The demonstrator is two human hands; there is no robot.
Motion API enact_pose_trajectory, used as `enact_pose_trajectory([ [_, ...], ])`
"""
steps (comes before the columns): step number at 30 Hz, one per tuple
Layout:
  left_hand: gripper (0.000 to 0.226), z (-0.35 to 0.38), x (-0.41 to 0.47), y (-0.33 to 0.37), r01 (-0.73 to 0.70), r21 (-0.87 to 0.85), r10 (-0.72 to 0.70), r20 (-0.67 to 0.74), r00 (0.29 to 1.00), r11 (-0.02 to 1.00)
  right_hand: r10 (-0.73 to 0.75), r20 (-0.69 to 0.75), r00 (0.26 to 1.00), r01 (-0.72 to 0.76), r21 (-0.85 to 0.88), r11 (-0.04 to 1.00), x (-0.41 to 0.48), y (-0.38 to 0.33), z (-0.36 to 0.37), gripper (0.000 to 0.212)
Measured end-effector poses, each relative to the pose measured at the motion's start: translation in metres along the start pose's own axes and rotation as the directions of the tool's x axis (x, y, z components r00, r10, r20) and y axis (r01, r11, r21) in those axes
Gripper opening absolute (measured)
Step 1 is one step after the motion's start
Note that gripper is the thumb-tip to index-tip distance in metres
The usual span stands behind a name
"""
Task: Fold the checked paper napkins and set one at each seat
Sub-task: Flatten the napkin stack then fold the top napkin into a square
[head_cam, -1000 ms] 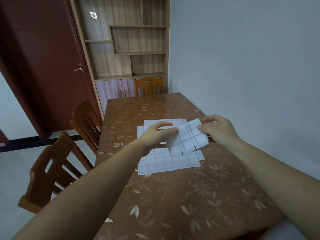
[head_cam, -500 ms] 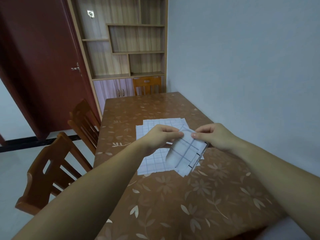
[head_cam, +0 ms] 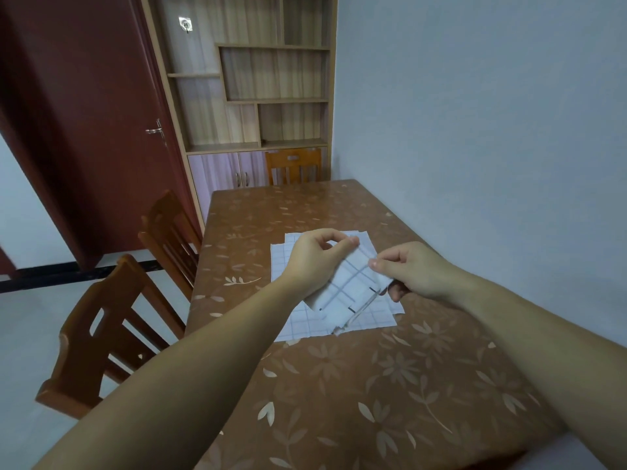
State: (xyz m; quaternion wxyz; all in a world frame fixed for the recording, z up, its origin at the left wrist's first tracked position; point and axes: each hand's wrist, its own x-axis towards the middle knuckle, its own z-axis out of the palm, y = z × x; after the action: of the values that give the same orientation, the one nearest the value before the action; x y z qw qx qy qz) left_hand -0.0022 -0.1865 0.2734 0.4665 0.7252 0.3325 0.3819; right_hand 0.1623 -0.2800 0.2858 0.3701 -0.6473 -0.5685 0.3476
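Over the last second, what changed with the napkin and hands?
The held checked napkin went from spread open to folded over and narrower, as the left hand and right hand drew together; both keep pinching it. The flat napkins on the table stayed put.

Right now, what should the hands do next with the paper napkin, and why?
Probably press the fold flat. Both the left hand and right hand pinch the folded napkin above the flat napkins on the table, and its lower edge hangs loose.
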Motion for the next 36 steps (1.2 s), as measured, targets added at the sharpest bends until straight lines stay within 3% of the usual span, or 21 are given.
enact_pose_trajectory([
  [3, 0.021, -0.005, 0.003, -0.004, 0.011, 0.011, -0.011, -0.014, 1.0, 1.0, 0.044, 0.053, 0.998, -0.045, 0.003, 0.999, -0.001, 0.0, -0.004, 0.019],
  [6, 0.022, -0.001, 0.002, -0.003, -0.014, 0.018, 0.014, 0.022, 1.0, 1.0, 0.061, 0.077, 0.995, -0.057, -0.044, 0.997, -0.001, -0.003, -0.006, 0.027],
  [10, 0.033, 0.009, 0.002, -0.001, -0.044, 0.077, 0.038, 0.085, 0.996, 0.996, 0.01, -0.081, 0.997, -0.016, -0.074, 0.997, 0.006, 0.0, 0.0, 0.046],
  [13, 0.052, 0.011, 0.001, -0.006, 0.0, 0.208, -0.021, 0.099, 0.995, 0.978, -0.017, -0.186, 0.982, 0.014, -0.019, 1.0, 0.007, 0.004, 0.001, 0.038],
  [22, 0.063, 0.015, -0.002, -0.015, 0.054, 0.294, -0.121, 0.213, 0.969, 0.954, -0.005, -0.242, 0.97, -0.007, -0.049, 0.999, -0.004, 0.022, -0.002, 0.031],
  [25, 0.061, 0.021, -0.004, -0.019, 0.122, 0.222, -0.172, 0.224, 0.959, 0.967, -0.004, -0.253, 0.967, -0.01, -0.051, 0.999, -0.006, 0.03, -0.003, 0.031],
  [27, 0.056, 0.026, -0.009, -0.025, 0.218, 0.073, -0.23, 0.241, 0.943, 0.973, 0.01, -0.305, 0.952, -0.024, -0.041, 0.999, -0.007, 0.037, -0.006, 0.032],
  [31, 0.028, 0.042, -0.021, -0.043, 0.485, -0.324, -0.373, 0.35, 0.859, 0.812, 0.063, -0.48, 0.875, -0.052, 0.036, 0.998, -0.011, 0.056, -0.007, 0.032],
  [33, 0.017, 0.053, -0.026, -0.052, 0.556, -0.32, -0.423, 0.398, 0.814, 0.767, 0.094, -0.536, 0.839, -0.082, 0.047, 0.996, -0.014, 0.07, -0.002, 0.033],
  [36, 0.02, 0.064, -0.033, -0.063, 0.613, -0.232, -0.455, 0.487, 0.745, 0.755, 0.154, -0.572, 0.806, -0.128, 0.085, 0.988, -0.018, 0.094, 0.005, 0.034],
])
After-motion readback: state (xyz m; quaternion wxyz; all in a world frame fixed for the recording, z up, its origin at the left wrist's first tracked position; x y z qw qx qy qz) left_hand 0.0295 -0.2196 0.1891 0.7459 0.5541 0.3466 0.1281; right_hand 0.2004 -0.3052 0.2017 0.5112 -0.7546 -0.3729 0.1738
